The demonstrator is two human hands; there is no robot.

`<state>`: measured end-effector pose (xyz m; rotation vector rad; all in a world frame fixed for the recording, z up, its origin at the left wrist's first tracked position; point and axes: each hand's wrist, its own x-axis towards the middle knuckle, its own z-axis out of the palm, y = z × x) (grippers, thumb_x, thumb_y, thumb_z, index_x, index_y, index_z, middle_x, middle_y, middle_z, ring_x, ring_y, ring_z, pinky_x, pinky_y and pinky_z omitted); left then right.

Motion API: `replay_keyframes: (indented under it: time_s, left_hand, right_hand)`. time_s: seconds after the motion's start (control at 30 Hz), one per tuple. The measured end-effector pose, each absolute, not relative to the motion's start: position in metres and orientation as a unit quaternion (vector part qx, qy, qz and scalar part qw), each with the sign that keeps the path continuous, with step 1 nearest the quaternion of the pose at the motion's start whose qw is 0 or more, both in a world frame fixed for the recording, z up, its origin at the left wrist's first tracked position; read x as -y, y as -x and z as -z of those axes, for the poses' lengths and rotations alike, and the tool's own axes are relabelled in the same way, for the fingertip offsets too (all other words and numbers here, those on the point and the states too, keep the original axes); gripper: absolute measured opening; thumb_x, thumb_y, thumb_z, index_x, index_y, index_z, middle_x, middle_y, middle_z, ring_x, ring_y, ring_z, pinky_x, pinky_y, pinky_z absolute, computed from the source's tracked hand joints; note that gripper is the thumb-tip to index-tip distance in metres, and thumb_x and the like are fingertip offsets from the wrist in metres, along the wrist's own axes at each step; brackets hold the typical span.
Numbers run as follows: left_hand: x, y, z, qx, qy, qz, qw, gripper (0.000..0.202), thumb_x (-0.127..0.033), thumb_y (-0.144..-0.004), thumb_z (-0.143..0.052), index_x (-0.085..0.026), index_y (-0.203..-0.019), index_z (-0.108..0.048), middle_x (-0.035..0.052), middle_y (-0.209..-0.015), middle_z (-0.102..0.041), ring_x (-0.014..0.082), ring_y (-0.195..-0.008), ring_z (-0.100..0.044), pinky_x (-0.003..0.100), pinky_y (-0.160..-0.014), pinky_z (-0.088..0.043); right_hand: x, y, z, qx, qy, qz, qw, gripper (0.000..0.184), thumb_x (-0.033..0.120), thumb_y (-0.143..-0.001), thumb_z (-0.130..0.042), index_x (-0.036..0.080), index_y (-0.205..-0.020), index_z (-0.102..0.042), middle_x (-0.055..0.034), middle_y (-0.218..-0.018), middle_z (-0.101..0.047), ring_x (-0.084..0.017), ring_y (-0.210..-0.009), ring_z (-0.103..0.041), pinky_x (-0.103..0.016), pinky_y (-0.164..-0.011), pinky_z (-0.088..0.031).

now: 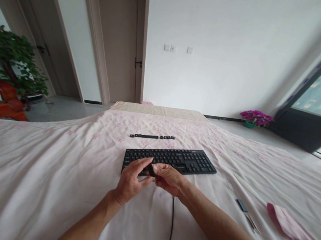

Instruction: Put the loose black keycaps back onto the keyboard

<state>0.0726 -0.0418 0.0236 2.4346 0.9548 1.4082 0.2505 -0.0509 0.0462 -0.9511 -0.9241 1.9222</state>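
Observation:
My left hand point(131, 179) and my right hand point(169, 179) meet over the front edge of a black keyboard point(198, 163). Between their fingertips is a small dark piece that looks like a keycap point(151, 170), partly hidden by the fingers. My right thumb and fingers pinch it; the left thumb and fingers curve round its other side. The hands cover the keyboard's lower left keys. Beyond the keyboard, a long black space bar point(150, 137) lies in a row with several small loose keycaps point(167, 137).
A pale pink patterned cloth point(56, 185) covers the surface, with folds. The keyboard cable point(171, 224) runs toward me. At right lie a dark-handled tool with thin metal prongs point(247, 215) and a folded pink cloth point(292, 226). Purple flowers point(256, 118) stand by the wall.

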Motion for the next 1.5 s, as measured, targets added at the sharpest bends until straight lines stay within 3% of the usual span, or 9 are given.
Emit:
replay_keyframes:
  time_s: [0.23, 0.4, 0.53, 0.67, 0.97, 1.13, 1.5]
  left_hand:
    - [0.037, -0.068, -0.018, -0.295, -0.863, -0.407, 0.052, 0.065, -0.04, -0.08, -0.062, -0.023, -0.137, -0.037, 0.0104, -0.131, -0.054, 0.026, -0.12, -0.05, 0.043, -0.102, -0.042]
    - [0.012, -0.049, -0.005, -0.443, -0.782, -0.438, 0.025, 0.046, -0.03, -0.087, -0.05, -0.022, -0.132, -0.044, 0.0087, -0.128, -0.056, 0.0245, -0.118, -0.052, 0.044, -0.104, -0.038]
    - [-0.009, -0.031, 0.013, -0.548, -0.714, -0.433, 0.056, 0.043, -0.03, -0.084, -0.05, -0.02, -0.126, -0.05, 0.0098, -0.122, -0.059, 0.0258, -0.112, -0.055, 0.043, -0.1, -0.042]
    - [-0.013, -0.026, 0.019, -0.575, -0.693, -0.423, 0.099, 0.041, -0.031, -0.083, -0.049, -0.019, -0.122, -0.053, 0.0093, -0.119, -0.06, 0.0247, -0.112, -0.055, 0.041, -0.099, -0.043]
    - [-0.012, -0.027, 0.017, -0.566, -0.695, -0.427, 0.119, 0.038, -0.03, -0.083, -0.048, -0.019, -0.119, -0.055, 0.0083, -0.118, -0.059, 0.023, -0.113, -0.054, 0.04, -0.101, -0.041]
    - [-0.011, -0.028, 0.016, -0.562, -0.697, -0.429, 0.12, 0.038, -0.029, -0.082, -0.048, -0.02, -0.118, -0.056, 0.008, -0.117, -0.06, 0.0234, -0.112, -0.054, 0.04, -0.101, -0.042]
    - [-0.014, -0.027, 0.021, -0.545, -0.706, -0.439, 0.108, 0.035, -0.028, -0.082, -0.048, -0.02, -0.115, -0.059, 0.0072, -0.117, -0.06, 0.0229, -0.112, -0.054, 0.04, -0.102, -0.041]
  right_hand:
    - [0.056, -0.28, -0.041, 0.452, 0.435, -0.649, 0.429, 0.029, 0.036, -0.063, -0.079, 0.016, -0.082, -0.072, -0.0022, -0.074, -0.066, -0.006, -0.056, -0.046, -0.019, -0.049, -0.028]
    - [0.036, -0.348, -0.036, 0.521, 0.574, -0.419, 0.472, 0.033, 0.039, -0.067, -0.072, 0.019, -0.093, -0.072, -0.0021, -0.077, -0.068, -0.013, -0.066, -0.056, -0.027, -0.063, -0.041]
    - [0.025, -0.389, -0.033, 0.652, 0.625, -0.209, 0.375, 0.021, 0.03, -0.07, -0.068, 0.022, -0.089, -0.074, -0.0036, -0.093, -0.068, -0.019, -0.087, -0.061, -0.032, -0.083, -0.044]
    - [0.029, -0.393, -0.031, 0.721, 0.63, -0.092, 0.275, 0.02, 0.029, -0.079, -0.061, 0.025, -0.094, -0.074, -0.0029, -0.095, -0.066, -0.018, -0.085, -0.06, -0.03, -0.079, -0.045]
    - [0.033, -0.38, -0.035, 0.798, 0.58, 0.009, 0.163, 0.022, 0.029, -0.086, -0.056, 0.029, -0.102, -0.071, -0.0029, -0.095, -0.064, -0.018, -0.091, -0.056, -0.029, -0.083, -0.04]
    - [0.037, -0.375, -0.04, 0.818, 0.559, 0.057, 0.123, 0.019, 0.028, -0.088, -0.055, 0.028, -0.095, -0.072, -0.0033, -0.091, -0.064, -0.018, -0.084, -0.053, -0.029, -0.077, -0.036]
    - [0.036, -0.373, -0.042, 0.848, 0.51, 0.085, 0.117, 0.027, 0.03, -0.093, -0.047, 0.024, -0.083, -0.071, -0.0037, -0.081, -0.062, -0.017, -0.078, -0.05, -0.029, -0.073, -0.032]
